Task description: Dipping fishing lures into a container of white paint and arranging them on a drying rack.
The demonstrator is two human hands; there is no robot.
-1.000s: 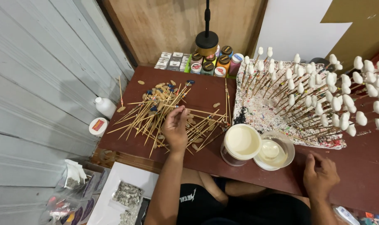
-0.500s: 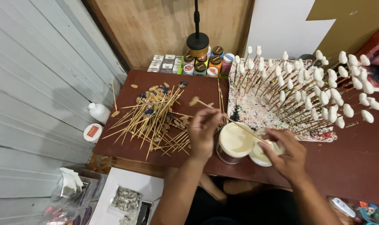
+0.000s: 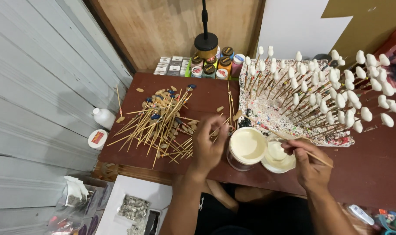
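Bamboo skewer (image 3: 279,135), thin and pale with a tan oval tip, is pinched in the right hand (image 3: 309,163), slanting over the round tub of cream paint (image 3: 246,146). Left hand (image 3: 208,146) rests loosely curled, holding nothing I can see, on scattered sticks (image 3: 156,124) across the dark-red table (image 3: 206,93), beside grey boards.

Thin bamboo skewer (image 3: 285,138), slanted across open white paint tub (image 3: 246,146).

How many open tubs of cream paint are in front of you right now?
2. A large tub of cream paint stands near the table's front edge; a smaller clear tub touches its right side, under the right hand holding a skewer. None looks hidden.
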